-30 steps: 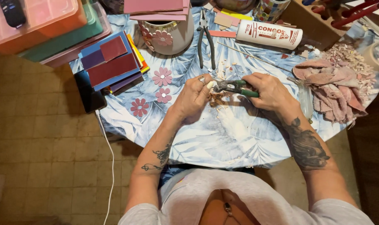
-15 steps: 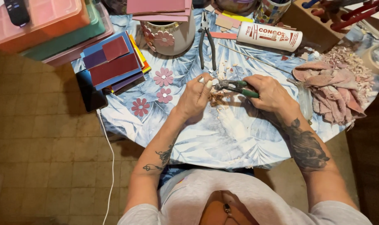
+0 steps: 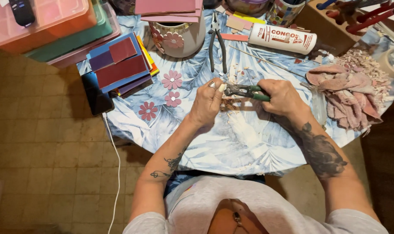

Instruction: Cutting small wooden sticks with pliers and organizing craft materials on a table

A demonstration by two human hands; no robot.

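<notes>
1. Resting both forearms on the round bench with the blue leaf-print cloth [image 3: 231, 147] steadies the work.
2. Right hand [image 3: 283, 97], closed on the green-handled nippers [image 3: 246, 91] at frame centre, should squeeze gently.
3. Left hand [image 3: 207, 104] pinches a small, indistinct piece at the blades; keep fingertips back.

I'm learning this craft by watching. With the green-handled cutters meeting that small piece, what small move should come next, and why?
Probably a gentle squeeze of the right hand on the green-handled cutters: their tip already reaches the small piece pinched in the left hand's fingertips, above the chips on the tablecloth.
</notes>
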